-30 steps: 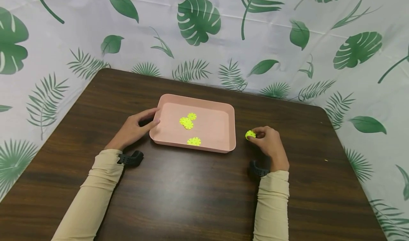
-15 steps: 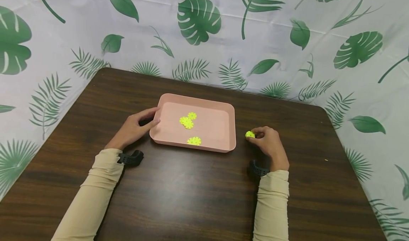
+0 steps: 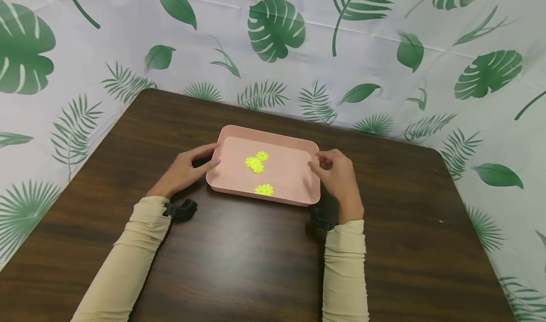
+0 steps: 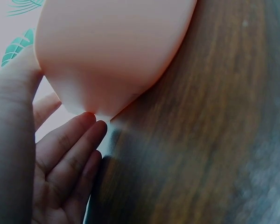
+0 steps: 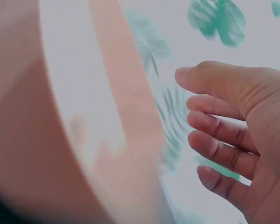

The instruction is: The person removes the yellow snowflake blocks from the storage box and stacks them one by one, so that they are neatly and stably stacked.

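Observation:
A pink rectangular tray (image 3: 285,159) sits on the dark wooden table. Inside it lie several bright yellow notched discs: an overlapping cluster (image 3: 255,164), a disc just behind it (image 3: 262,156), and more near the front wall (image 3: 264,189). My left hand (image 3: 182,171) holds the tray's left end, thumb over the rim; the left wrist view shows its fingers (image 4: 70,144) against the outer wall. At the right end, my right hand (image 3: 340,174) has its thumb over the tray's edge in the head view. In the right wrist view its fingers (image 5: 224,135) are loosely bent, with nothing visible between them.
The wooden table (image 3: 239,265) extends on all sides of the tray. A leaf-print cloth (image 3: 230,37) hangs behind it. A tiny pale speck (image 3: 441,221) lies on the table at the right. Dark bands are worn on both wrists.
My right hand has moved left from the table to the tray's right end. The yellow disc it pinched earlier is no longer visible in it. The left hand stays on the tray.

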{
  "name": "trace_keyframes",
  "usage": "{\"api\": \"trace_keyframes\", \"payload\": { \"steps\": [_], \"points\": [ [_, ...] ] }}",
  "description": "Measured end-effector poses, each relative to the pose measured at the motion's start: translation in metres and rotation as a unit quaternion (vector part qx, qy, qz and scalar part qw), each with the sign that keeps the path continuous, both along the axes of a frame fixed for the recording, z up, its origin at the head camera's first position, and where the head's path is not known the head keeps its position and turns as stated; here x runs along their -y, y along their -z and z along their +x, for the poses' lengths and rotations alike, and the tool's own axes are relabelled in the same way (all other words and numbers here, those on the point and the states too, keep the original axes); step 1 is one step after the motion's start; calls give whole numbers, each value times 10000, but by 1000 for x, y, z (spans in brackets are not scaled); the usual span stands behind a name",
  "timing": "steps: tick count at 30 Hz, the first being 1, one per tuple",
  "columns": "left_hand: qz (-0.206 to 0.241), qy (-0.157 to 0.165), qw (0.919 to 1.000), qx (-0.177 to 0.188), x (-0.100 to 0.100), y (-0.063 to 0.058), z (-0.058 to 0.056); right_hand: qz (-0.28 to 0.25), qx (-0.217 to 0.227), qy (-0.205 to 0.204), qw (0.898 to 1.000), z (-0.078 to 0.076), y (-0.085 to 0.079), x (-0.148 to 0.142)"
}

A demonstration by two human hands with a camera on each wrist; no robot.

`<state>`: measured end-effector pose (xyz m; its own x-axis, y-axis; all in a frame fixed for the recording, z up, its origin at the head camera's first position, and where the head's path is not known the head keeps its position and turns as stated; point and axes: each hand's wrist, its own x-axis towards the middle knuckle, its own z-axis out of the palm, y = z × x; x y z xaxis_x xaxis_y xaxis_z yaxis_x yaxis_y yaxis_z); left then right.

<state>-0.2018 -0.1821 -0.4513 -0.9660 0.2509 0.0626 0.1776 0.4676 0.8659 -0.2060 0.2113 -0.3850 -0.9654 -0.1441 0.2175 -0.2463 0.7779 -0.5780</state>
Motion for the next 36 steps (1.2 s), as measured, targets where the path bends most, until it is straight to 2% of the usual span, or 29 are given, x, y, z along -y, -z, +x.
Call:
{"api": "trace_keyframes", "payload": {
  "steps": [6, 10, 13, 19, 29, 36],
  "points": [
    [86, 33, 10000, -35, 3, 2, -1, 100, 640, -502, 9966, -9, 12, 70],
    [126, 62, 9999, -22, -1, 5, -2, 278, 1002, -606, 9927, -8, 23, 98],
    [93, 58, 9999, -42, -2, 4, -2, 413, 1069, -571, 9918, -7, 30, 111],
    [34, 29, 10000, -81, 1, 3, -3, 489, 991, -370, 9932, -8, 35, 122],
    [14, -31, 10000, -33, 1, 1, -2, 364, 1016, -485, 9930, -10, 35, 121],
    [8, -44, 10000, -2, 1, 0, -1, 426, 874, -560, 9937, -10, 32, 117]
  ]
}}
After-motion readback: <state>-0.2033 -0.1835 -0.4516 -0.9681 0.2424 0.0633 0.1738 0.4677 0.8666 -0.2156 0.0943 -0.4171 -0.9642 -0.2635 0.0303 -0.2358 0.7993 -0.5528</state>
